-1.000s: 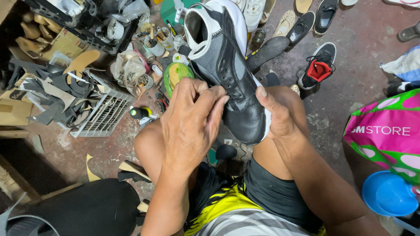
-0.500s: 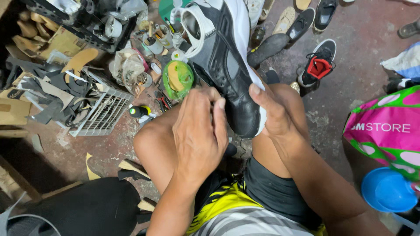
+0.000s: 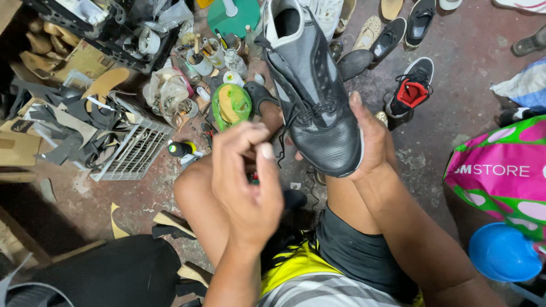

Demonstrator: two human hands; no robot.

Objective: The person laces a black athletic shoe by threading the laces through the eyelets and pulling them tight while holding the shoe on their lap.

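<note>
The grip on the left comes first: the left hand (image 3: 247, 182) is curled nearly closed over the person's knee, thumb and fingertips pinched together, maybe on a thread or lace end, though nothing held can be made out. Just right of that grip, the right hand (image 3: 369, 142) is wrapped around the toe of one black and grey high-top sneaker (image 3: 310, 96), palm under the sole, thumb up along the edge, the shoe tilted with its open collar pointing away. Loose black laces dangle between the two hands. By the look of it the shoe is light, its upper soft and bendy, the sole stiffer and the smooth toe a bit slick, so the sole edge or heel is the sound place to hold.

Beyond the left grip, on the floor: one green lidded tub (image 3: 230, 105) and one white wire grille (image 3: 133, 150). Past the right grip: one black sneaker with red lining (image 3: 410, 88), one pink and green bag (image 3: 506, 170), one blue bowl (image 3: 503, 253).
</note>
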